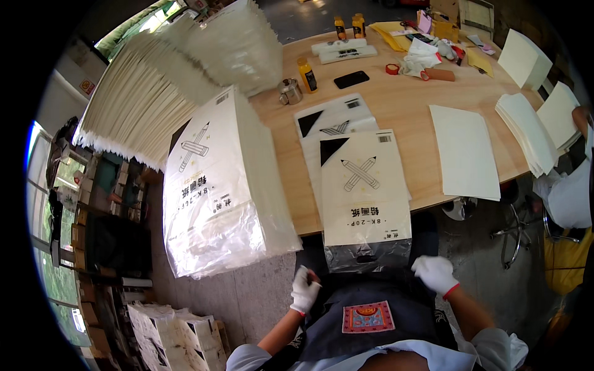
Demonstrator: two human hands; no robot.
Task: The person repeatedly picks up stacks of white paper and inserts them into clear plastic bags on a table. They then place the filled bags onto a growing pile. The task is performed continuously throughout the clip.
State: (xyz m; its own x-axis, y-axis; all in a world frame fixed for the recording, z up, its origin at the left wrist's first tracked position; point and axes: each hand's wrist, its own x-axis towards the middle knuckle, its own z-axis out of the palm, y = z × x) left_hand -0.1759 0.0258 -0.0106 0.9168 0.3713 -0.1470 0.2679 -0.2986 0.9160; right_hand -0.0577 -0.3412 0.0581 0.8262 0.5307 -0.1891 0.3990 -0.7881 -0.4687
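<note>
In front of me a clear plastic bag of drawing paper (365, 185), printed with crossed pencils and a black corner, lies over the table's near edge. Its empty clear end hangs toward my lap. My left hand (305, 289), in a white glove with some fingertips bare, is left of that end, apart from it, fingers loosely bent and holding nothing. To its right, my right hand (434, 275), also gloved, has loosely bent fingers with nothing visible in them. Under the bag lies another similar bag (309, 148). A tall stack of filled bags (213, 161) stands at the left.
Large stacks of paper (133, 102) fill the table's far left. Loose white sheets (465, 151) and a paper stack (526, 133) lie right. Farther back are a phone (351, 79), a metal cup (289, 91) and an orange bottle (307, 75). Another person's sleeve (569, 191) shows at right.
</note>
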